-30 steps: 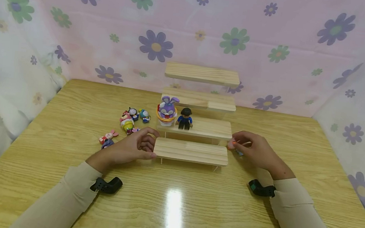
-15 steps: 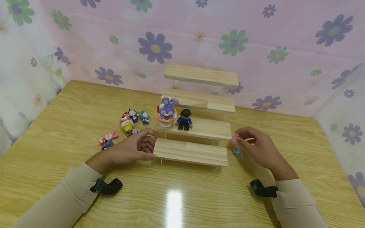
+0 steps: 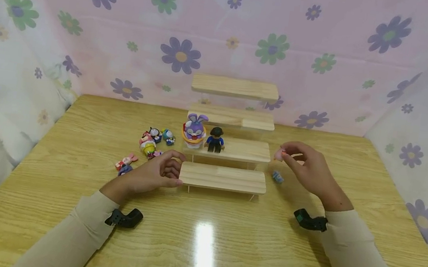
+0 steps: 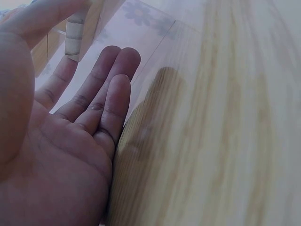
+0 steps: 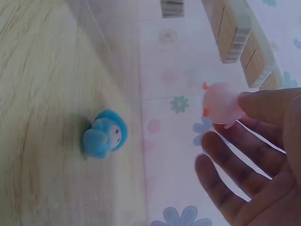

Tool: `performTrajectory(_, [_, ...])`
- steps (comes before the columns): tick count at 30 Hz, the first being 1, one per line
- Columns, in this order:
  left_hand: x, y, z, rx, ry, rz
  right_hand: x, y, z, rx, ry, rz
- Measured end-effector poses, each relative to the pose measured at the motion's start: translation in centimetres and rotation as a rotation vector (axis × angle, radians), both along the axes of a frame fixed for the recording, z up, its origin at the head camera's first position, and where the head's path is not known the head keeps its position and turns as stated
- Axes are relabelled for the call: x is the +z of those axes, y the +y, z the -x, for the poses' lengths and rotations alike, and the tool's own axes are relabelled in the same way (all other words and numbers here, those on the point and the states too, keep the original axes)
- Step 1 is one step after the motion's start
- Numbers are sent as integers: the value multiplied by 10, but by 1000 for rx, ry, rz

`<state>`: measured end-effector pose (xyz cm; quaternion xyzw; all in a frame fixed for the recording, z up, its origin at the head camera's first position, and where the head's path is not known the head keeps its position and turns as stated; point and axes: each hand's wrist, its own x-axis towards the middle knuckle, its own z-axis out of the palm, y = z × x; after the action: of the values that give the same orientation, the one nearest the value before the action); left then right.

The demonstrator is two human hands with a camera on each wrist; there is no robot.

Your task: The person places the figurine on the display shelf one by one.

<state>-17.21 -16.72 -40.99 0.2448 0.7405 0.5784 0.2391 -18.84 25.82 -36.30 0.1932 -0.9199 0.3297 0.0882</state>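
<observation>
Pink figure (image 5: pixel 220 102) with orange feet, pinched between thumb and fingers of the right hand (image 3: pixel 309 169), above the table (image 3: pixel 161 234), right of the wooden rack.
Its upper end is covered by the thumb; face not discernible. Blue figure (image 3: pixel 277 177): on the table below, details too small overhead, clearer at the wrist. Left hand (image 3: pixel 153 171): thumb and forefinger gripping the left end of the lowest shelf (image 3: pixel 223 178), other fingers loosely bent, partly covering a dark purple figure (image 3: pixel 124 169). Second shelf up: purple rabbit (image 3: pixel 194 130), black-haired figure (image 3: pixel 215 140). Both sleeves cut off below.
</observation>
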Motion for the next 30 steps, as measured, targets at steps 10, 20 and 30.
performTrajectory(10, [-1, 1, 0, -3, -11, 1, 12, -10, -10, -42, 184, 161])
performTrajectory(20, [-1, 3, 2, -10, -8, -3, 23, -27, -20, 42, 334, 214])
performTrajectory(30, [2, 1, 0, 7, -17, 11, 23, -49, -17, 104, 360, 217])
